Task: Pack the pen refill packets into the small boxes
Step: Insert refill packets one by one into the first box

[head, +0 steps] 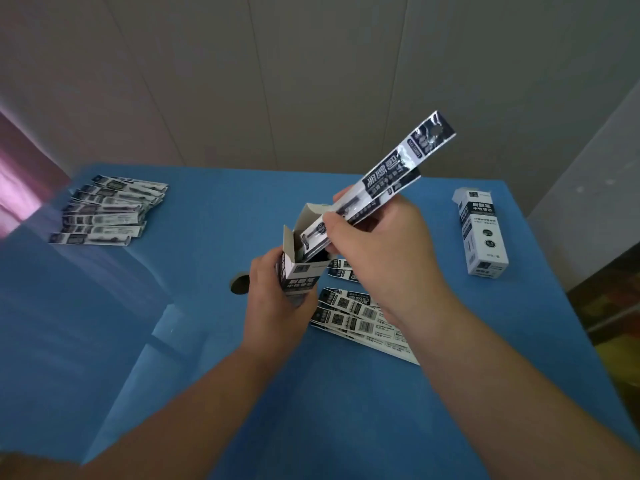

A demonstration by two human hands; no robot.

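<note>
Left grip (273, 299) wraps open small box (299, 268); right grip (377, 244) pinches refill packets (391, 178), lower ends inside box mouth, tops slanting above.

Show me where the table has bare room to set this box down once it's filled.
Bare blue table lies near the person, below the loose packets. More lies between the far-left packet stack and the round hole, and between the hands and the finished box. It is crowded under the right hand.
</note>
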